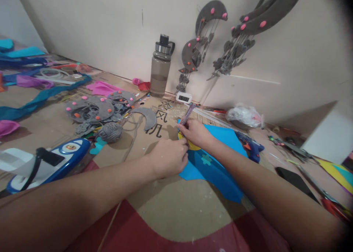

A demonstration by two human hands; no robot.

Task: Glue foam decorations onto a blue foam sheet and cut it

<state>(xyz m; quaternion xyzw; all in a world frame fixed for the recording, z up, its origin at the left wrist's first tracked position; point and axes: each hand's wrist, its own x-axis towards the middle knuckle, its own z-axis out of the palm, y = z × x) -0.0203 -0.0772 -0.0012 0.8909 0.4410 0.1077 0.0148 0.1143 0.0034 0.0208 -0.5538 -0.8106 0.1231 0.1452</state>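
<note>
The right hand (194, 132) is closed around a slim pen (188, 114), which tilts with its upper end towards the far wall (104, 28); its tip is hidden. The left hand (171, 157) lies just to the near left, its fingers curled in at the left edge of a blue felt sheet (224, 136); whether it pinches anything cannot be told. Between and under the hands, partly covered, is a yellow piece (194, 146) on the blue sheet. A pale teal flower cutout (206, 159) lies nearer on the same sheet, close to the right forearm.

The sheet rests on printed cardboard (165, 208). Left of it and farther off lie a gray crescent (149, 118), a ball of gray yarn (110, 132) and gray pieces dotted with pink and orange (96, 108). At the far side stand a water bottle (160, 74) and a small digital clock (184, 97). To the right of the sheet are a blue glue gun (255, 151) and, nearer, red-handled scissors (331, 207).
</note>
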